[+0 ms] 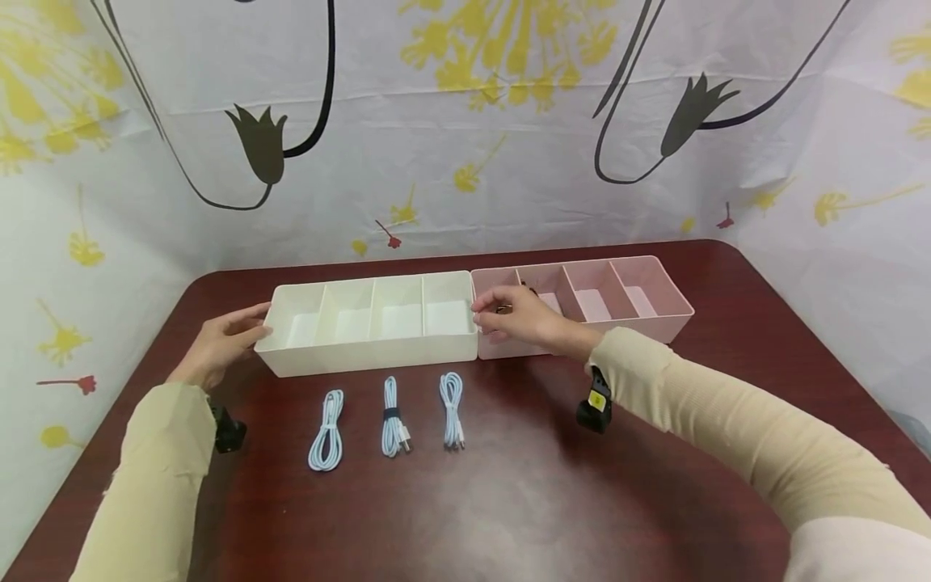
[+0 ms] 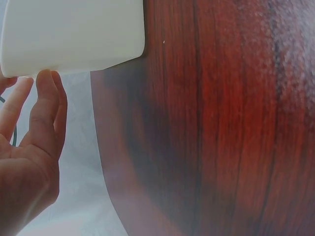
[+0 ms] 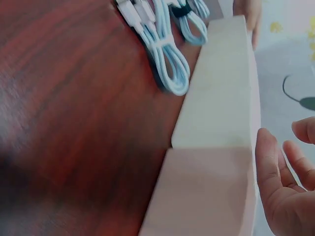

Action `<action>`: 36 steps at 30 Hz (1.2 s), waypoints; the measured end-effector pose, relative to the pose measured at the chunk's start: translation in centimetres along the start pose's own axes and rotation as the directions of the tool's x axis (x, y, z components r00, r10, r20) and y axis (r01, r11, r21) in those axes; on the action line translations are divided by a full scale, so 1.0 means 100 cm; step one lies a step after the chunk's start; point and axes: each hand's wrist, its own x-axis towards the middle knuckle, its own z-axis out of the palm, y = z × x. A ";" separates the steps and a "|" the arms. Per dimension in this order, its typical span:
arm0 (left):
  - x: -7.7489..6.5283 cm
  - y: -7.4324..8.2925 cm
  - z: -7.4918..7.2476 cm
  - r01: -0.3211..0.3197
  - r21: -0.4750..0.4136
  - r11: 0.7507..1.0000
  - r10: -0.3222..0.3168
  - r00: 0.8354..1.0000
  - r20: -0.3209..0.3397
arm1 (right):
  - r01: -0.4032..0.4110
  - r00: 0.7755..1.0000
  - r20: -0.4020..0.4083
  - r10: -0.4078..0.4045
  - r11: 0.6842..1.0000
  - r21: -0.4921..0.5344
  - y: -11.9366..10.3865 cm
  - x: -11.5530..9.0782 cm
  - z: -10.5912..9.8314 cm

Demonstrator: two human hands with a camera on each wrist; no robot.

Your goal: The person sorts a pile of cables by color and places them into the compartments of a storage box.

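Observation:
A white divided box (image 1: 371, 354) and a pink divided box (image 1: 672, 325) stand end to end on the table. My left hand (image 1: 221, 343) is at the white box's left end, its fingertips (image 2: 47, 81) touching the end wall. Over the seam between the boxes is my right hand (image 1: 527, 315), fingers loosely bent and apart, with nothing between them in the right wrist view. It partly hides the pink box's left compartments, where bits of something dark (image 1: 528, 287) show. Three bundled pale blue cables lie before the white box: left (image 1: 330, 427), middle with dark strap (image 1: 391, 413), and right (image 1: 451, 396).
The dark red wooden table (image 1: 509, 501) has rounded back corners. A white patterned sheet (image 1: 465, 210) hangs behind it and along both sides. A small black camera (image 1: 595, 404) is strapped to my right wrist, another (image 1: 229, 432) to my left.

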 end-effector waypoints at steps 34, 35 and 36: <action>-0.025 0.034 0.002 -0.003 0.027 1.000 0.002 0.999 0.044 | -0.017 0.986 0.169 -0.002 0.993 0.113 0.033 -0.017 0.054; -0.026 0.037 0.003 0.004 0.020 1.000 -0.005 0.999 0.036 | -0.023 0.986 0.165 0.004 0.993 0.117 0.034 -0.017 0.055; -0.028 0.038 0.003 -0.007 0.021 1.000 0.006 0.999 0.048 | -0.031 0.987 0.163 0.011 0.992 0.120 0.035 -0.017 0.055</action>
